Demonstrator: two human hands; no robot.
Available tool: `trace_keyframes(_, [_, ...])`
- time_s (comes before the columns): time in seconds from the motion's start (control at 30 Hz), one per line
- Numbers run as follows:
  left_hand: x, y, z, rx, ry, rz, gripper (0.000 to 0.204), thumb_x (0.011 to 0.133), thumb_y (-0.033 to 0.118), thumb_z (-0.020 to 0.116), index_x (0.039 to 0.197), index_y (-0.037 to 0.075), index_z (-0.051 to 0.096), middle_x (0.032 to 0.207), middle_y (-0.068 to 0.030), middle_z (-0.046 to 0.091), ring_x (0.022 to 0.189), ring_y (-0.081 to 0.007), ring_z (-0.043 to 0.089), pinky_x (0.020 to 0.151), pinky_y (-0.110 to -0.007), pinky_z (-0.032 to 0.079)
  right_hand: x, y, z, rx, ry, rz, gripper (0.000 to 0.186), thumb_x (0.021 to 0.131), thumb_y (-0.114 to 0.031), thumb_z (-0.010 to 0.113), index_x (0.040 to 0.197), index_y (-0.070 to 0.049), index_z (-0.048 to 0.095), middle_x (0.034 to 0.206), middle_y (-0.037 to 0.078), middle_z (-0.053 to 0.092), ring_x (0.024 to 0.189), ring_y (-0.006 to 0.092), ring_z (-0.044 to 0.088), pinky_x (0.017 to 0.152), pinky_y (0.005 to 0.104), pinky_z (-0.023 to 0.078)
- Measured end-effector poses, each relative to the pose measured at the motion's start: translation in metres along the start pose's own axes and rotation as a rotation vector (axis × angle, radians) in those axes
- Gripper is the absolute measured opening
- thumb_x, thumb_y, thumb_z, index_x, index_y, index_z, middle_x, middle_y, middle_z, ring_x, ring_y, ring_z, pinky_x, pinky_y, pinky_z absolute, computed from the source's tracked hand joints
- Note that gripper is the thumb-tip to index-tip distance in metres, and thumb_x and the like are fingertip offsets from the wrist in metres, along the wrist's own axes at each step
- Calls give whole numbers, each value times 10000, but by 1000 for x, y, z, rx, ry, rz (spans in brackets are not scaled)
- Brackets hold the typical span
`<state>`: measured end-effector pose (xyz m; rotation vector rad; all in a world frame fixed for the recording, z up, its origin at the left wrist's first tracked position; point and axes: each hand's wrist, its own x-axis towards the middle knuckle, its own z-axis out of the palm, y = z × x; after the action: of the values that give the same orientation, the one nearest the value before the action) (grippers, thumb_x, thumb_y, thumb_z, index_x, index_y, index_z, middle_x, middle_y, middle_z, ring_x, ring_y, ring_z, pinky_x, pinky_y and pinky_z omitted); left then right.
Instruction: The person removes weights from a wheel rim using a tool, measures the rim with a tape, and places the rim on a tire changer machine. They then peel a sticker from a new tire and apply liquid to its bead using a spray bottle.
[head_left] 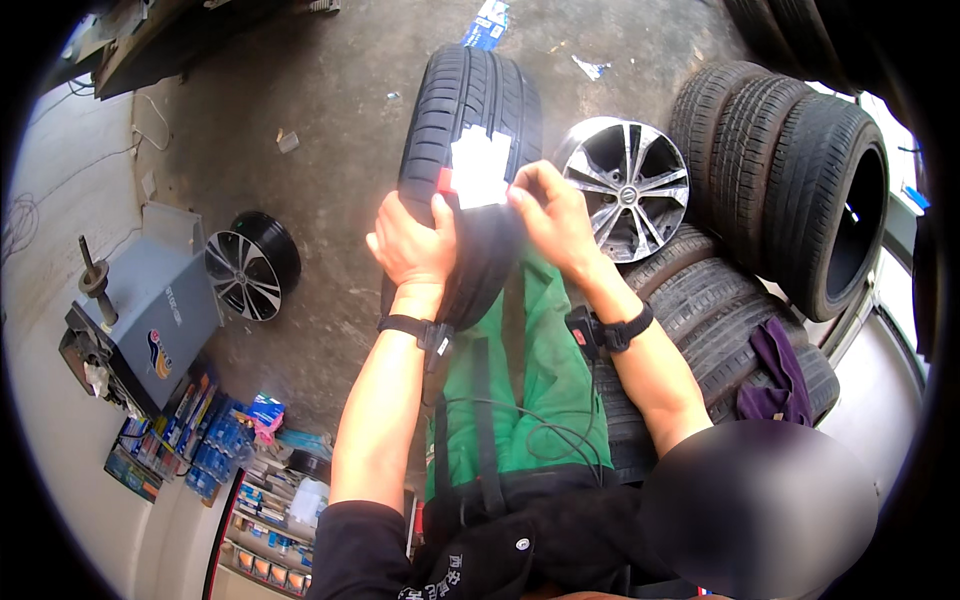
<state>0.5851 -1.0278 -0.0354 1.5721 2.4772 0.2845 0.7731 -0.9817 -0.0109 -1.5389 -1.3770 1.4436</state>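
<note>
Your left hand (pixel 412 243) clenched the upright black rubber tyre (pixel 470 150) while your right hand (pixel 553 215) pinched its white paper label (pixel 480 168); a hard tug could have torn it or tipped the tyre.

We cannot see the lower tread of the upright black rubber tyre (pixel 470 120); our left hand (pixel 412 245) and green fabric apron (pixel 530 390) cover it. Right of that tyre, a blurred oval patch (pixel 760 505) hides the stacked black tyres' (pixel 700 300) near edge.
</note>
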Motion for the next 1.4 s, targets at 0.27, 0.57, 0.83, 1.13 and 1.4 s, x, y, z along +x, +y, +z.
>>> trace_keyframes(0.27, [20, -6, -8, -7, -12, 5, 504, 926, 471, 587, 1158, 26, 555, 1026, -181, 676, 961, -386, 645, 860, -489, 444, -5, -11, 2, -200, -13, 61, 448, 849, -180, 776, 1209, -61, 537, 804, 69, 642, 734, 221, 663, 683, 334, 533])
trace_keyframes(0.57, [32, -14, -7, -42, -31, -23, 512, 943, 505, 546, 1151, 37, 566, 1061, -174, 677, 997, -373, 633, 886, -476, 422, 33, -33, 37, -678, -169, -429, 365, 779, -161, 744, 1069, -18, 574, 958, 139, 617, 928, 330, 635, 762, 434, 549])
trace_keyframes(0.83, [34, -7, -5, -38, -33, -52, 557, 927, 524, 535, 1176, 26, 564, 1076, -179, 672, 1024, -361, 636, 885, -487, 420, 73, -49, 40, -946, -534, -356, 251, 825, -141, 647, 993, 41, 605, 865, 201, 657, 831, 407, 669, 749, 477, 551])
trace_keyframes(1.13, [28, 2, 4, -70, 20, -39, 497, 902, 414, 544, 1192, 12, 548, 1083, -187, 665, 1028, -366, 631, 889, -496, 420, 58, -32, 34, -1215, -520, -644, 171, 838, -111, 594, 945, 23, 599, 809, 170, 641, 778, 301, 693, 689, 399, 581])
trace_keyframes(1.4, [25, -7, -1, -67, 4, -35, 485, 895, 385, 557, 1208, 14, 543, 1101, -190, 665, 1048, -363, 629, 898, -489, 420, 69, -21, 23, -788, -401, -404, 257, 833, -177, 645, 994, 14, 588, 833, 217, 647, 784, 393, 671, 714, 476, 535])
